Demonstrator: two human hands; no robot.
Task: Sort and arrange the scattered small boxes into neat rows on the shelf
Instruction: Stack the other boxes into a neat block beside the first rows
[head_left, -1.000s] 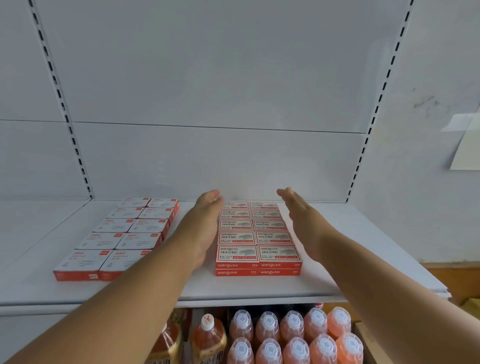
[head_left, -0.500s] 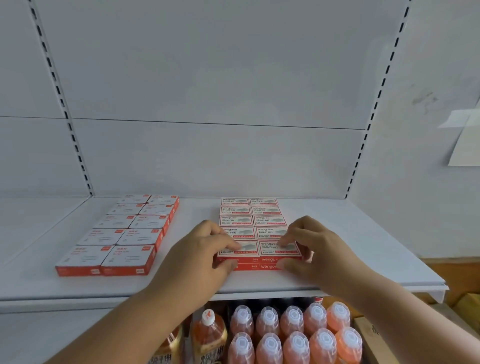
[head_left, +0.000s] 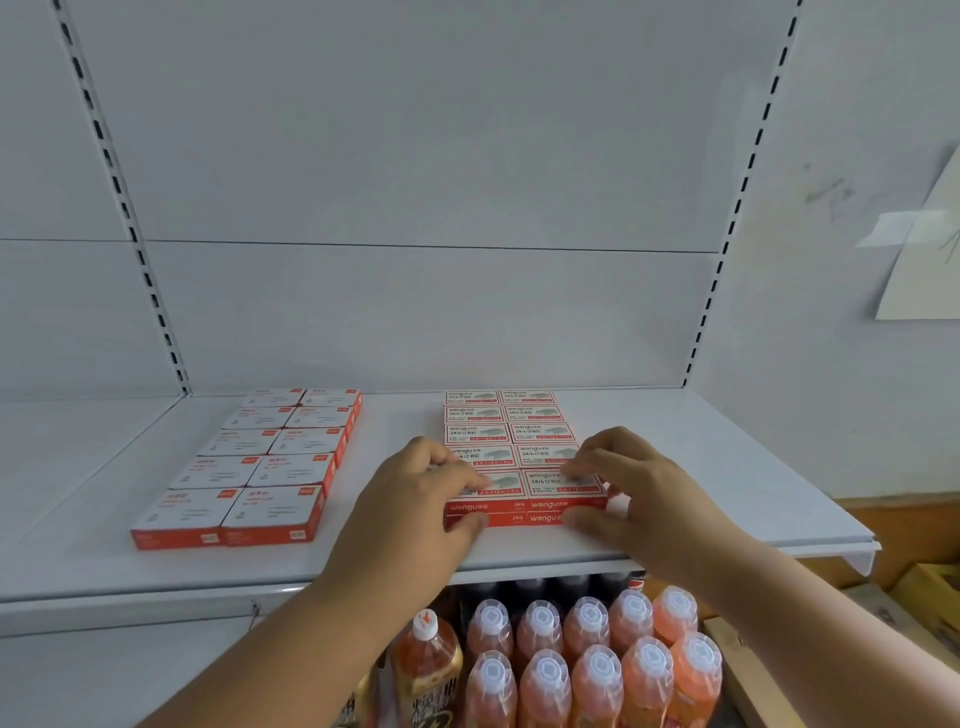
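Note:
Two blocks of small red-and-white boxes lie on the white shelf (head_left: 701, 467). The right block, staple boxes (head_left: 524, 434), runs two wide from the back wall to near the front edge and is stacked two high at the front. My left hand (head_left: 415, 499) grips the front left box, fingers on its top and thumb on its front face. My right hand (head_left: 639, 488) holds the front right box the same way. The left block of boxes (head_left: 270, 457) lies two wide in neat rows, untouched.
Below the shelf stand several orange drink bottles (head_left: 587, 660) with sealed caps. Cardboard cartons (head_left: 883, 613) sit at the lower right. The back wall panel has slotted uprights on both sides, and a paper sheet (head_left: 930, 260) hangs on the right wall.
One second ago both hands lay flat along the sides of the right block. They have drawn back to the front and curled onto the two front boxes.

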